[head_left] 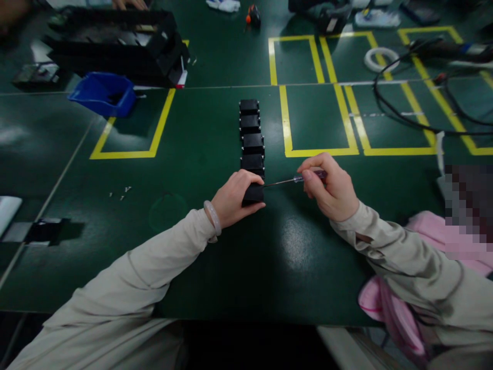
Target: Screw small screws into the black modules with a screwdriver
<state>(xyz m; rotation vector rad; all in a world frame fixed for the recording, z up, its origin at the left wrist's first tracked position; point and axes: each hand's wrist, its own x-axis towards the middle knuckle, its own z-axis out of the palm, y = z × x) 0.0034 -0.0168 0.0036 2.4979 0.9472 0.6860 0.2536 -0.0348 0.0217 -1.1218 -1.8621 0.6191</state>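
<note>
My left hand (pixel 236 198) grips the nearest black block (pixel 253 194), its thumb on the near side and fingers on the far side. In my right hand (pixel 329 187) is a screwdriver (pixel 298 179) with a clear handle, held nearly level. Its thin shaft points left, and the tip meets the right side of the gripped block; whether it sits in a screw I cannot make out. Beyond the hand, several similar black blocks (pixel 252 143) stand in a row leading away from me, with small shiny screws along their left and right sides.
Several loose screws (pixel 126 190) lie left of my left arm. A blue bin (pixel 103 95) stands before a black crate (pixel 127 49), with another person's hand (pixel 130 4) behind. At right are a black cable (pixel 389 110), a white ring (pixel 381 60) and pink cloth (pixel 427 231).
</note>
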